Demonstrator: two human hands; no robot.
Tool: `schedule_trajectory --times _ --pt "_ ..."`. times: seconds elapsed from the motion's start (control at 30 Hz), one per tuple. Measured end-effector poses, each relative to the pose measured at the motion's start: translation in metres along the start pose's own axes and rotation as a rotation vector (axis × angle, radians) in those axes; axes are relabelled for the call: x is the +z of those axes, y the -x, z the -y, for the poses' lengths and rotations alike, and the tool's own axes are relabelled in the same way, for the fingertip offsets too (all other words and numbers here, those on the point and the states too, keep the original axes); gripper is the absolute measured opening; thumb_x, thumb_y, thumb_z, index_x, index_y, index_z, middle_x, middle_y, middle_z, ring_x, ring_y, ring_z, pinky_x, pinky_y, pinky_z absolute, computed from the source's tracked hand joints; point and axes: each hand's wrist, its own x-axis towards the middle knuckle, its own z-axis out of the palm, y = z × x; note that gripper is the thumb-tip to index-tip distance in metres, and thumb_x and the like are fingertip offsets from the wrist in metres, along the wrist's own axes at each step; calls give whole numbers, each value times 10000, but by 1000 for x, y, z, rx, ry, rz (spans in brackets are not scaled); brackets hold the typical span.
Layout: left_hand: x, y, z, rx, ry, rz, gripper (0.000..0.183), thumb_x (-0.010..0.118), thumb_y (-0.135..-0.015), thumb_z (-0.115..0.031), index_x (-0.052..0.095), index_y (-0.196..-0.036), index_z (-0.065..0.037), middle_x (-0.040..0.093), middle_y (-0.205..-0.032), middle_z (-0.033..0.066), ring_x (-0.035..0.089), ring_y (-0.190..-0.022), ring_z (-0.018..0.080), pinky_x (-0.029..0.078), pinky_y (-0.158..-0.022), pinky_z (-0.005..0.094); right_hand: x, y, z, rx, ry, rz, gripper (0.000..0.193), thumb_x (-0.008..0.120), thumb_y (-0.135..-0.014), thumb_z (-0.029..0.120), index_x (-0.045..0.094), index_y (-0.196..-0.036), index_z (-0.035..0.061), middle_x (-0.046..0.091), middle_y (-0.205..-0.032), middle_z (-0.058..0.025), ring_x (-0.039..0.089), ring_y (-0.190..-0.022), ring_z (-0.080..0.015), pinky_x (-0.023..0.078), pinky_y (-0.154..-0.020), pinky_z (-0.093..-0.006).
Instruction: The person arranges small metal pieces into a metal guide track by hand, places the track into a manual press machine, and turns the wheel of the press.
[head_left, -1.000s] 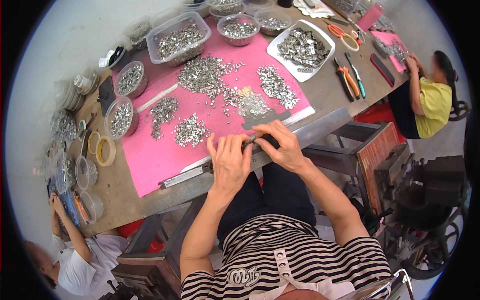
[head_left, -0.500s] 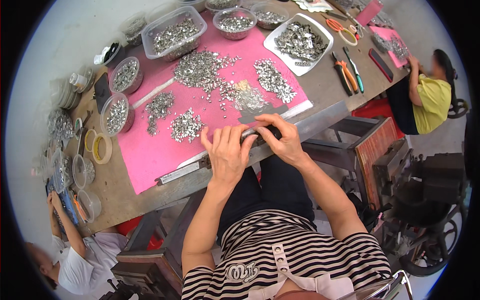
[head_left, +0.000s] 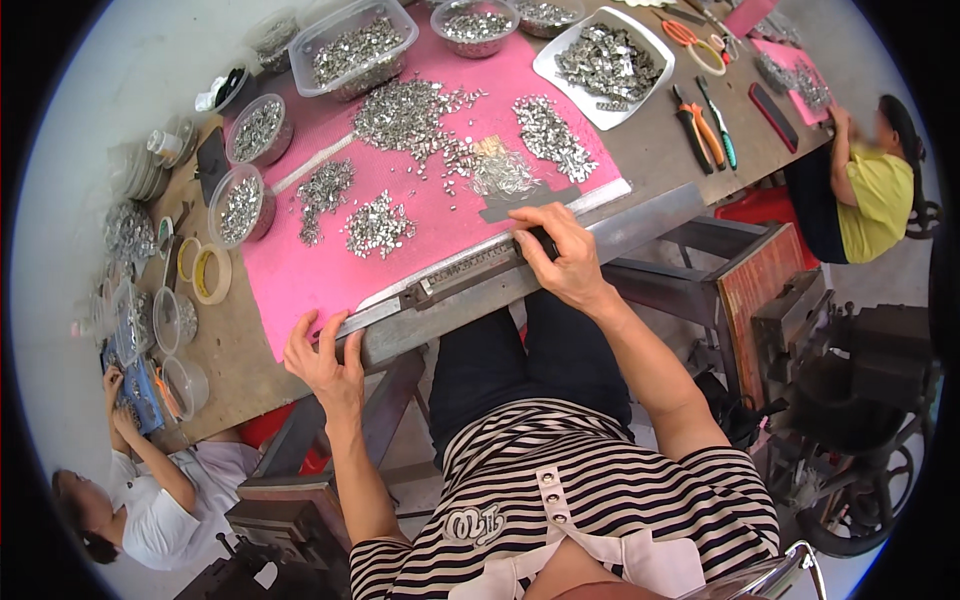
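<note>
A long narrow metal fixture (head_left: 470, 272), with a row of small parts in its channel, lies along the table's front edge. At its left end, my left hand (head_left: 328, 368) has thumb and fingers bent around a silver metal strip (head_left: 378, 311). My right hand (head_left: 565, 258) is closed at the fixture's right end around a dark rounded piece (head_left: 545, 240), mostly hidden by my fingers. Just beyond it lie a flat grey plate (head_left: 530, 204) and a heap of thin silver pieces (head_left: 503, 174) on the pink mat (head_left: 290, 290).
Heaps of small metal parts (head_left: 400, 115) cover the mat. Behind stand a clear tub (head_left: 355, 60) and a white tray (head_left: 605, 70) of parts. Pliers (head_left: 700, 135) lie right, tape rolls (head_left: 211, 275) left. Co-workers sit at the far right (head_left: 870, 190) and lower left (head_left: 170, 500).
My left hand has moved left and nearer, from beside my right hand to the strip's end, uncovering the fixture's channel. My right hand stays at the right end. The view has shifted slightly.
</note>
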Motion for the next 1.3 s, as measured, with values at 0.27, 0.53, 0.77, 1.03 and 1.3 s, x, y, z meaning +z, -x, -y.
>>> schedule_trajectory --times 0.27,0.53,0.77,1.03,1.3 --pt "-65 -26 -58 -204 593 161 429 820 -781 15 691 -1186 -44 653 -1074 122 639 -890 265 513 -822 328 1 8 -9 29 55 -105 275 678 -849 -71 687 -1116 -6 669 -889 -119 649 -815 -252 512 -737 -347" --pt "56 -69 -124 299 399 139 374 810 -822 -203 729 -1176 -112 555 -981 93 543 -932 267 398 -875 411 -18 11 2 -87 536 -145 293 696 -854 -37 678 -1145 -6 645 -906 -103 614 -846 -276 445 -782 -386" --pt "65 -43 -117 201 300 59 379 783 -862 -237 745 -1237 -206 580 -1069 81 529 -1011 259 344 -948 456 -23 25 14 234 -131 -33 192 692 -901 -21 731 -1089 -33 705 -978 -153 688 -835 -281 535 -753 -343" --pt "67 -26 -119 206 398 41 307 775 -868 -167 738 -1173 -160 626 -1158 57 564 -1134 250 302 -1023 514 -24 52 26 102 -121 -65 198 696 -892 -53 743 -1083 -30 728 -937 -137 707 -812 -234 544 -715 -303" --pt "67 -28 -137 54 388 37 350 769 -864 -130 675 -1200 -146 605 -1144 54 570 -1087 248 265 -1085 528 -10 -58 -24 -51 139 58 132 678 -925 34 700 -1047 -10 636 -849 -133 641 -749 -282 509 -683 -376"
